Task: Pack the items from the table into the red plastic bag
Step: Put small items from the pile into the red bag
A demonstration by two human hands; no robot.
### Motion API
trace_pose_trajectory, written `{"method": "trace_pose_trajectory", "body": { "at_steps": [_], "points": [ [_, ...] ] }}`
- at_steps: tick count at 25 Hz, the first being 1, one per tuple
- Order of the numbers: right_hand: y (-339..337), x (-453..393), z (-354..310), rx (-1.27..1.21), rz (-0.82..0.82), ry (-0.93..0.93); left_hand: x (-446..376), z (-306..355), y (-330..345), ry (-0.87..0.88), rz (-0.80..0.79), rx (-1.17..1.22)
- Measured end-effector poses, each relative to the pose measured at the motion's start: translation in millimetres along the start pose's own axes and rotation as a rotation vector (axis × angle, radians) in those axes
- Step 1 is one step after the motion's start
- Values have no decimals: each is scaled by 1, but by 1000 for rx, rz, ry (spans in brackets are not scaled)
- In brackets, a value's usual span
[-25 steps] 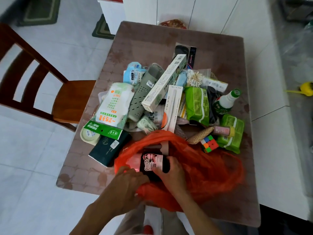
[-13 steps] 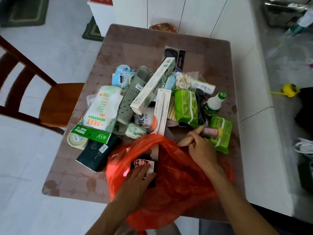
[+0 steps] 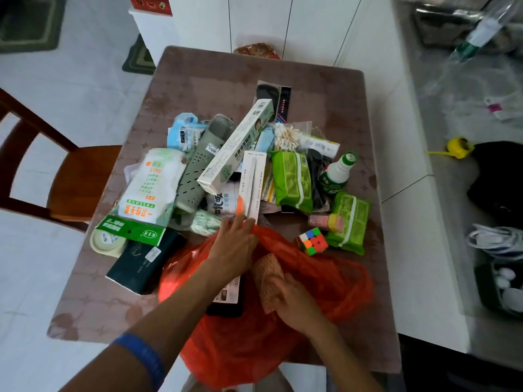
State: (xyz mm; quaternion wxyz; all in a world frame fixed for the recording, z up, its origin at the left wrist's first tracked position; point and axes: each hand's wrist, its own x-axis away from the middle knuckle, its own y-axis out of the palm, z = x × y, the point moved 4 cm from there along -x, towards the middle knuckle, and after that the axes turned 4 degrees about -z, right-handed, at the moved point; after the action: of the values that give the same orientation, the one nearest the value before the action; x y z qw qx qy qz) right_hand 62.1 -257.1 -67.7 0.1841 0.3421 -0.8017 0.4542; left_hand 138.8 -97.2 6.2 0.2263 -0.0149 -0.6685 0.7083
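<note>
The red plastic bag (image 3: 297,301) lies at the lower centre of the worktop (image 3: 334,89), its mouth facing the pile. The right hand (image 3: 294,301) grips a tan woven roll (image 3: 266,275) over the bag; the left hand (image 3: 232,247), fingers spread, touches the bag's rim beside a white card (image 3: 253,185) reading "VIFENXIANG". A colour cube (image 3: 311,240) sits just right of the bag, a dark green box (image 3: 141,264) to its left. Bare worktop shows toward the upper edge.

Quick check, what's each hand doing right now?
Left hand: fingers straight, touching the rim of the red bag; holding nothing.
Right hand: gripping a tan mesh item over the bag.
</note>
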Motion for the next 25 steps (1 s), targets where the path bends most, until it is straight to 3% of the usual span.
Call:
{"method": "trace_pose_trajectory", "body": {
  "at_steps": [2, 5, 9, 11, 13, 15, 16, 22, 25],
  "points": [
    [1, -11, 3, 241, 46, 39, -13, 2, -14, 71, 50, 152],
    [-14, -15, -8, 317, 73, 125, -10, -4, -44, 143, 347, 330],
    [-74, 28, -27, 90, 801, -92, 15, -16, -29, 95, 361, 350],
    [-108, 28, 0, -134, 986, 26, 28, -19, -9, 101, 312, 341],
    [-122, -3, 29, -286, 808, 205, 42, -17, 14, 125, 211, 366],
    [-112, -32, 36, -119, 509, 328, 56, -13, 31, 138, 121, 367],
    [-106, -41, 37, -15, 452, 352, 62, -11, 36, 135, 99, 359],
    [-96, -46, 39, -2, 584, 360, 90, -7, 39, 131, 200, 334],
    [-107, -10, 29, -344, 803, 215, 94, -12, 45, 75, 209, 346]
  ]
}}
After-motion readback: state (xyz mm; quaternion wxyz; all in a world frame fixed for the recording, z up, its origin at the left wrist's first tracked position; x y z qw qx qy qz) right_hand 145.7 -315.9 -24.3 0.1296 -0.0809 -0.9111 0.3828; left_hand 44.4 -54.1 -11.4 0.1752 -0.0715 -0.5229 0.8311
